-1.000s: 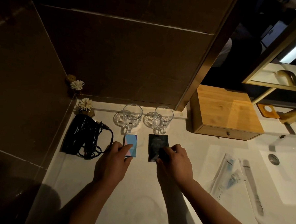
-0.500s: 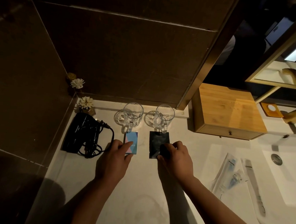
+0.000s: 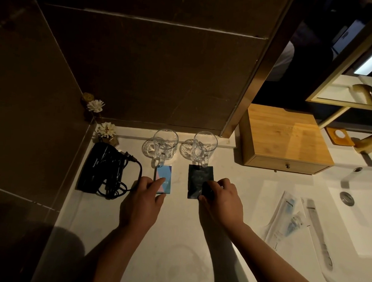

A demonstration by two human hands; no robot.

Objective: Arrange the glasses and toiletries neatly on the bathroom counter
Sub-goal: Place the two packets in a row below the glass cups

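Two clear glass mugs stand side by side at the back of the white counter [image 3: 175, 237], the left mug [image 3: 165, 144] and the right mug [image 3: 203, 147], handles toward me. Below the left mug lies a small blue and pink box [image 3: 165, 176]; my left hand [image 3: 142, 203] pinches its near end. Below the right mug lies a black sachet [image 3: 198, 178]; my right hand [image 3: 219, 202] grips its lower right corner, and something dark sits under its fingers.
A black hair dryer [image 3: 106, 169] with coiled cord lies at the left by the wall. Small white flowers [image 3: 106, 129] sit in the corner. A wooden drawer box [image 3: 285, 139] stands at the right. Wrapped toothbrush packets [image 3: 288, 219] lie near the sink [image 3: 362, 206].
Both hands have nudged the box and the sachet slightly toward the mugs. The view has shifted a little; nothing else moved.
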